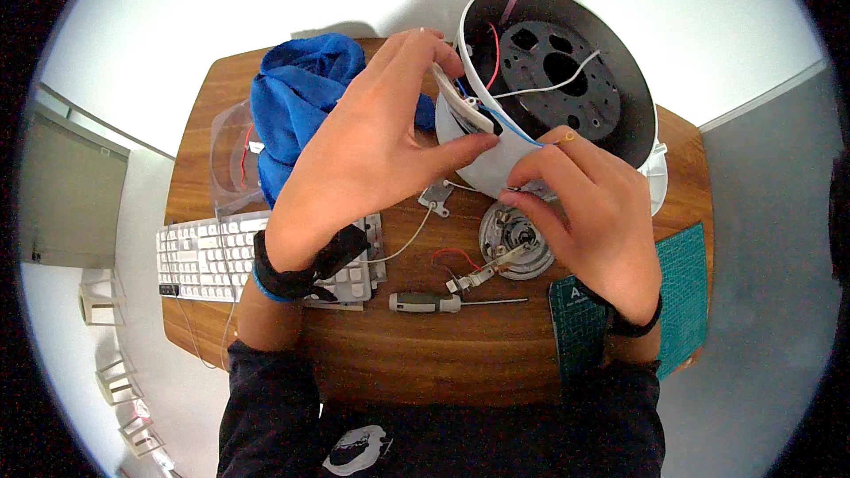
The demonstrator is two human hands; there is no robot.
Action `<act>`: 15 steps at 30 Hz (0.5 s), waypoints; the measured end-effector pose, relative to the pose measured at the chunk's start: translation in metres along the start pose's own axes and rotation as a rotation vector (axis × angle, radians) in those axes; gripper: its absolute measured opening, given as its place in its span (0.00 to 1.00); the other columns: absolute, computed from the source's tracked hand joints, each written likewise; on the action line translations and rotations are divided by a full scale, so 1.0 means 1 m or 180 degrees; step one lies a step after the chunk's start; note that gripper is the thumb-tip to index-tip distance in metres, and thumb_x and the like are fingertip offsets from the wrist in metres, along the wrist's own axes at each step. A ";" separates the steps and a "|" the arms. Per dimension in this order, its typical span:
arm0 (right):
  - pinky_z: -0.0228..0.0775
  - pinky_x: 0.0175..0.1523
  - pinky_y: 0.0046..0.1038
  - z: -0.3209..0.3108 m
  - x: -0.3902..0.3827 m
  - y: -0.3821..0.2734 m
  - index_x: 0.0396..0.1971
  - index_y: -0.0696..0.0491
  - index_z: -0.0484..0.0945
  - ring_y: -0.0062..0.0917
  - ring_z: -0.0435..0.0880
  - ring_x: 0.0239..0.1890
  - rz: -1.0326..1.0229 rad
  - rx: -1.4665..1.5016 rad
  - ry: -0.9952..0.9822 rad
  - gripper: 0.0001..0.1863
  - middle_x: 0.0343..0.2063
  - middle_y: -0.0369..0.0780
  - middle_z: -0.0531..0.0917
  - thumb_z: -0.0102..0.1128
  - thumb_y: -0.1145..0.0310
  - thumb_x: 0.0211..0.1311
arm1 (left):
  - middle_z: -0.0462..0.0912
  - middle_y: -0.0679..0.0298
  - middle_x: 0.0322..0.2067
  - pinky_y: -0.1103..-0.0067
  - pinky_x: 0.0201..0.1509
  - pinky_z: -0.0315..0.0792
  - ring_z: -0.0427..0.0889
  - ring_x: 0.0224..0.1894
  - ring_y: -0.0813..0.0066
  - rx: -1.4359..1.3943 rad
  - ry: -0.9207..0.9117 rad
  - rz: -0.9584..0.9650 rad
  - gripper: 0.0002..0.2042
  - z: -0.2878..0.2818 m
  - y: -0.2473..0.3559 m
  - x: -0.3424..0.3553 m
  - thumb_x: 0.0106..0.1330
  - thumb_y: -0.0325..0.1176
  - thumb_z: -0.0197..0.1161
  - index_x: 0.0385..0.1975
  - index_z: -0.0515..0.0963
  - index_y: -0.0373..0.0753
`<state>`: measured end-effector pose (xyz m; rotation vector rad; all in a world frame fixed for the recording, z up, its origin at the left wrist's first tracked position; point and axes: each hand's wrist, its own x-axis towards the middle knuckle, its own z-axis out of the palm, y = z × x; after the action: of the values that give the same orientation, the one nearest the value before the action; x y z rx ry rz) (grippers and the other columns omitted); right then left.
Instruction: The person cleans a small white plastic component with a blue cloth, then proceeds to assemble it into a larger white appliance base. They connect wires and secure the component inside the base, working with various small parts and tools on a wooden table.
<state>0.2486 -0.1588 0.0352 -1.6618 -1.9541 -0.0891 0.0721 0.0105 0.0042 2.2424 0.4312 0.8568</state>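
A white drum-shaped housing [482, 164] with a black inside leans at the far right, its wide mouth facing up toward me. My left hand [354, 146] is closed around a curved white panel [471, 113] at the housing's near left wall, thumb below and fingers above. Beside it, my right hand [598, 212] pinches thumb and forefinger together against the wall; what lies between them is too small to make out. A blue wire [522, 130] runs from the panel to a yellow ring end by my right knuckles. White wire [562, 81] and red wire [494, 57] cross the housing's mouth.
On the wooden table lie a blue cloth [305, 80], a clear plastic tray [228, 159], a white keyboard [208, 252] and a screwdriver [425, 303]. A round metal part [513, 243] with wires and a small white bracket [436, 201] sit below my hands; a green cutting mat [682, 301] is at right.
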 end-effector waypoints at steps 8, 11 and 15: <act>0.75 0.35 0.36 0.004 0.000 -0.001 0.34 0.53 0.81 0.40 0.86 0.32 -0.0041 -0.0021 0.0077 0.13 0.31 0.41 0.80 0.79 0.75 0.53 | 0.70 0.46 0.72 0.65 0.80 0.68 0.71 0.77 0.60 -0.0319 -0.0029 -0.0305 0.35 0.003 0.004 -0.004 0.60 0.24 0.83 0.62 0.64 0.36; 0.75 0.34 0.36 0.004 0.000 -0.003 0.34 0.53 0.81 0.39 0.85 0.32 -0.0011 0.0007 0.0009 0.13 0.31 0.41 0.80 0.79 0.74 0.53 | 0.68 0.45 0.75 0.64 0.81 0.67 0.70 0.77 0.58 -0.0366 -0.0070 -0.0292 0.36 0.001 0.003 -0.005 0.60 0.23 0.83 0.62 0.63 0.36; 0.74 0.34 0.36 0.004 0.001 -0.002 0.34 0.53 0.81 0.39 0.85 0.31 -0.0106 -0.0039 0.0049 0.13 0.31 0.40 0.80 0.80 0.74 0.53 | 0.68 0.45 0.75 0.65 0.82 0.67 0.71 0.76 0.59 -0.0338 -0.0046 -0.0377 0.35 0.001 0.003 -0.006 0.60 0.22 0.81 0.62 0.63 0.36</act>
<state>0.2450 -0.1565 0.0328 -1.6318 -1.9737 -0.1265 0.0684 0.0046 0.0037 2.1027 0.4951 0.7833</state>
